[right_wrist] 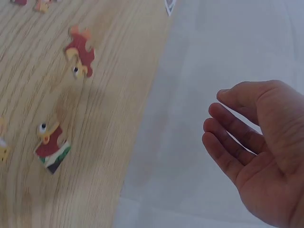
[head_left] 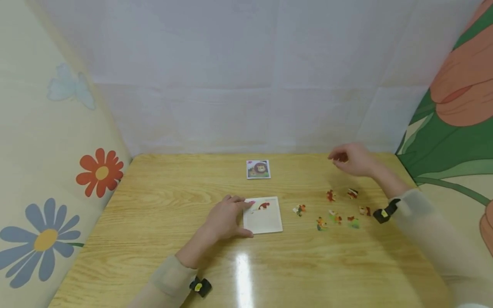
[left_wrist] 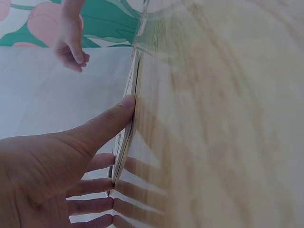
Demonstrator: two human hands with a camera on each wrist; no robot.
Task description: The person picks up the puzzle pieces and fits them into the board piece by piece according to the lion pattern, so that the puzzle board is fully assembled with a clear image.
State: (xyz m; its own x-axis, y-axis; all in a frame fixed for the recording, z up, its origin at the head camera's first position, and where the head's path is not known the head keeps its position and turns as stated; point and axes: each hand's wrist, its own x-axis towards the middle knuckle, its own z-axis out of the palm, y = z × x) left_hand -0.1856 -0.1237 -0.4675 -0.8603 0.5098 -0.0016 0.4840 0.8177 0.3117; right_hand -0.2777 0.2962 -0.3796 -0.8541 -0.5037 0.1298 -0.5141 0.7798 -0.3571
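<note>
A white square puzzle tray (head_left: 265,222) lies on the wooden table with a pink and reddish-brown jigsaw part (head_left: 264,205) in its upper left. My left hand (head_left: 229,218) holds the tray's left side, index finger over the upper left and thumb at the lower-left corner. In the left wrist view the thumb (left_wrist: 111,118) touches the tray edge. My right hand (head_left: 353,159) hovers over the back right of the table, fingers loosely bent, nothing between them. Loose jigsaw pieces lie below it, including a brown one (right_wrist: 81,51) and one with an eye (right_wrist: 52,147).
Behind the tray lies a small square lion picture (head_left: 258,169). Several more jigsaw pieces are spread right of the tray, the nearest piece (head_left: 299,209) just beside it. A white cloth (head_left: 250,107) hangs along the table's back edge; flowered panels flank both sides.
</note>
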